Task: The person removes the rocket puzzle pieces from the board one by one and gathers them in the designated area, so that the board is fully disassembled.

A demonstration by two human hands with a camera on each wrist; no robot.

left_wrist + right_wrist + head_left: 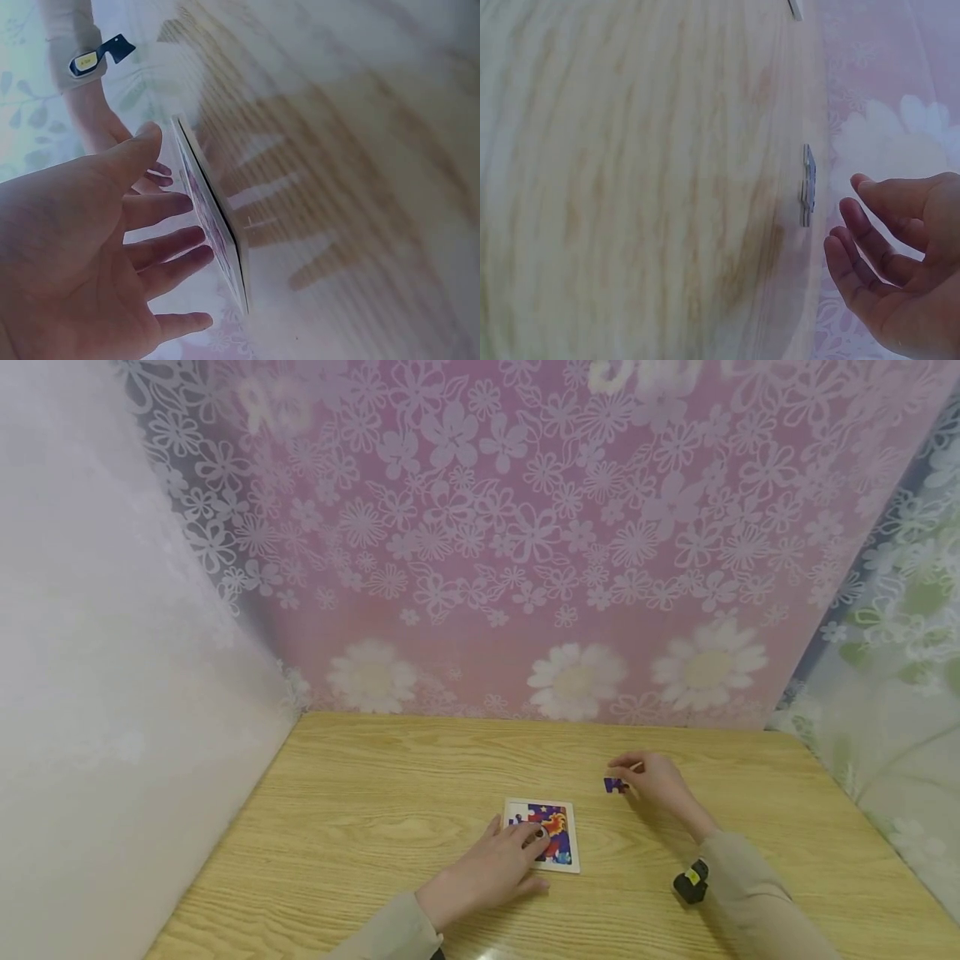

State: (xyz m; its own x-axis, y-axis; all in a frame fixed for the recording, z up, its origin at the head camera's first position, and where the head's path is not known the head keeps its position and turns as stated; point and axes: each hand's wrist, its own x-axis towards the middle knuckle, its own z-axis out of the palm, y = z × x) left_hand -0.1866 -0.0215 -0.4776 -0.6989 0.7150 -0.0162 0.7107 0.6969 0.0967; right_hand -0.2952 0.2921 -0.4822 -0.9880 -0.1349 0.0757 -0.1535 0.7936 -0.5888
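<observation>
A square jigsaw puzzle (558,847) in a white frame lies on the table, its picture red, blue and orange. My left hand (498,864) lies over its left part and hides some of the picture. In the left wrist view, the fingers (176,266) are spread and reach to the face of the puzzle board (217,225). Off to the right, a few loose purple puzzle pieces (615,785) lie together, seen edge-on as a low stack in the right wrist view. My right hand (900,262) hovers beside these pieces, fingers loosely bent with a gap to them.
The wooden table (360,793) reaches back to a pink flowered curtain (465,568). A pale wall (135,652) stands at the left and a flowered sheet (900,677) at the right. On the right wrist sits a black camera (690,883) with a yellow label.
</observation>
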